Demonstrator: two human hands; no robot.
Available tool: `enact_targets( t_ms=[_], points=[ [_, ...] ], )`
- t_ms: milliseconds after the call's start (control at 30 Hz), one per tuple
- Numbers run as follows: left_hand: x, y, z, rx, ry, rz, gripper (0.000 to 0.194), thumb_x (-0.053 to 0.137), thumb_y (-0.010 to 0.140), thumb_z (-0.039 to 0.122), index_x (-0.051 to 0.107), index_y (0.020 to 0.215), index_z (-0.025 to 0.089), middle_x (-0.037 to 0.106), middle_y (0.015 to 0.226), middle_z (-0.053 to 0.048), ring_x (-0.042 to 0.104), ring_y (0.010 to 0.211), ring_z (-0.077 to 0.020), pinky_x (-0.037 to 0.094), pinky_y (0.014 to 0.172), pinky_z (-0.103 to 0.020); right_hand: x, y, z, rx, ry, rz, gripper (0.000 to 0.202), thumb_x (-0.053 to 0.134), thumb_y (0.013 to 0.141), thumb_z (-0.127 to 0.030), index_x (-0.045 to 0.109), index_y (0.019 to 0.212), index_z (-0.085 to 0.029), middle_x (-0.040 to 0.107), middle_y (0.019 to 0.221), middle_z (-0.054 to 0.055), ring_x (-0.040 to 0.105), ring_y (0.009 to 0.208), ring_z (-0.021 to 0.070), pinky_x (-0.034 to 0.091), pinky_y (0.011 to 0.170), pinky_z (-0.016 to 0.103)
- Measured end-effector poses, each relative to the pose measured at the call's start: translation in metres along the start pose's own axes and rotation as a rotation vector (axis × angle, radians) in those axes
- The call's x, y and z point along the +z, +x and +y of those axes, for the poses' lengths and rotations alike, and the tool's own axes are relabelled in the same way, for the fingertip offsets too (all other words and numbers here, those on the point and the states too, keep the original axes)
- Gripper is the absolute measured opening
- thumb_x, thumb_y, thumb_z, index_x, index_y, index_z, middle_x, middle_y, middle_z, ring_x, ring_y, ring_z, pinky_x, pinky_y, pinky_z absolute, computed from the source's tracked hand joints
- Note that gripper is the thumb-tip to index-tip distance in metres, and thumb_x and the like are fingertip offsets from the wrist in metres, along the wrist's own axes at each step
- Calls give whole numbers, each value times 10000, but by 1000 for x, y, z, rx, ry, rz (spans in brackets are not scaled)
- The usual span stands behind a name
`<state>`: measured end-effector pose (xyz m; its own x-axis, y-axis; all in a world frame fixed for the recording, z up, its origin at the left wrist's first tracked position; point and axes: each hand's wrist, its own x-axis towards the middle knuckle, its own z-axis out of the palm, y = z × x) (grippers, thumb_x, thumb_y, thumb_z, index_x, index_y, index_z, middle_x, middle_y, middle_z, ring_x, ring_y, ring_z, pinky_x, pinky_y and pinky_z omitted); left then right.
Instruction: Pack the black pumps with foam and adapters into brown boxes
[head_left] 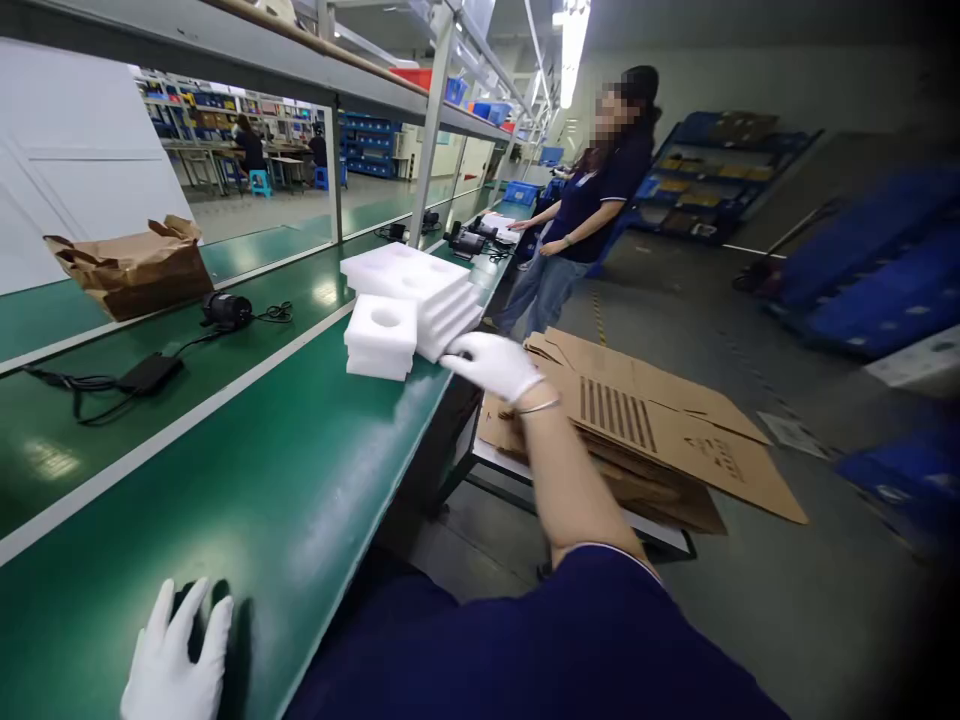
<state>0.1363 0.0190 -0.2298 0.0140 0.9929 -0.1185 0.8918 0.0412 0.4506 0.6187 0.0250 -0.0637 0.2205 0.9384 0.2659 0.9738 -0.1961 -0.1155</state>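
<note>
My right hand (491, 365), in a white glove, is stretched forward over the table's edge. Its fingertips are at the near right corner of a stack of white foam sheets (409, 275); whether they touch it I cannot tell. The fingers look apart, with no object visible in them. A smaller pile of white foam blocks (382, 325), the top one with a round hole, stands against the stack. At the lower left, my gloved left hand (176, 655) has its fingers spread over the green tabletop (300, 500), holding nothing.
Flattened cardboard boxes (667, 420) lie on a low stand right of the table. On the far strip are a black pump-like device (227, 311), its black power adapter (150, 374) and a crumpled brown paper bag (135, 265). A co-worker (600, 200) stands farther along the table.
</note>
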Motion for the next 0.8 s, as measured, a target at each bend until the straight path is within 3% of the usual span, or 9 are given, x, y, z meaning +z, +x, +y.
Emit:
enact_targets(
  t_ms=[67, 100, 200, 300, 367, 500, 567, 700, 800],
  points=[
    [-10, -5, 12, -35, -55, -27, 662, 316, 895, 668, 538, 1345, 237, 239, 1630, -74, 505, 1284, -445, 448, 1026, -638, -16, -23, 76, 178, -160, -258, 464, 661, 787, -564, 741, 1096, -227, 685, 1157, 123, 607, 1114, 327, 474, 967, 446],
    [-15, -7, 18, -31, -73, -23, 666, 326, 885, 678, 540, 1344, 246, 229, 1635, -63, 525, 1259, -449, 461, 1007, -645, -18, -34, 102, 276, -228, -351, 600, 735, 698, -580, 710, 1191, -239, 636, 1256, 149, 541, 1210, 384, 453, 988, 506],
    [-28, -10, 33, 28, -111, 15, 679, 343, 858, 706, 573, 1314, 258, 245, 1631, -46, 503, 1285, -456, 443, 1025, -660, -10, -60, 141, 382, -223, -430, 705, 746, 672, -575, 651, 1303, -274, 454, 1479, 160, 355, 1381, 440, 364, 1051, 624],
    [-39, -14, 41, 51, -142, 29, 690, 360, 839, 725, 585, 1307, 273, 261, 1626, -29, 498, 1293, -457, 442, 1018, -675, -6, -71, 149, 334, -143, -420, 612, 686, 743, -531, 672, 1279, -236, 400, 1540, 125, 383, 1402, 355, 342, 1136, 501],
    [-45, -17, 42, 52, -154, 38, 686, 368, 834, 729, 589, 1306, 282, 269, 1623, -18, 527, 1264, -450, 462, 998, -672, -15, -74, 153, 324, -93, -390, 625, 658, 760, -520, 652, 1307, -217, 422, 1538, 98, 443, 1376, 308, 350, 1154, 409],
    [-50, -23, 42, 67, -180, 71, 663, 382, 834, 728, 587, 1302, 307, 281, 1618, -2, 534, 1269, -428, 497, 975, -637, -48, -85, 167, 345, 56, -120, 526, 559, 793, -447, 681, 1256, -231, 579, 1410, 41, 506, 1334, 289, 342, 1176, 396],
    [-50, -24, 42, 77, -191, 81, 647, 392, 833, 725, 590, 1296, 318, 306, 1608, 4, 534, 1271, -424, 520, 945, -620, -64, -93, 170, 324, 117, -50, 493, 546, 797, -455, 707, 1210, -240, 616, 1365, 31, 514, 1327, 299, 332, 1184, 411],
    [-46, -23, 43, 112, -212, 80, 638, 395, 827, 733, 608, 1273, 329, 335, 1595, 14, 537, 1275, -411, 552, 904, -579, -80, -104, 156, 285, 165, -193, 492, 577, 805, -475, 714, 1211, -233, 645, 1324, 29, 560, 1280, 303, 375, 1156, 409],
    [-44, -23, 40, 168, -238, 79, 635, 388, 825, 738, 617, 1259, 335, 343, 1591, 22, 544, 1276, -391, 552, 918, -563, -85, -103, 135, 323, -24, -71, 421, 516, 882, -410, 738, 1175, -206, 679, 1267, 73, 617, 1207, 273, 457, 1060, 354]
  ],
)
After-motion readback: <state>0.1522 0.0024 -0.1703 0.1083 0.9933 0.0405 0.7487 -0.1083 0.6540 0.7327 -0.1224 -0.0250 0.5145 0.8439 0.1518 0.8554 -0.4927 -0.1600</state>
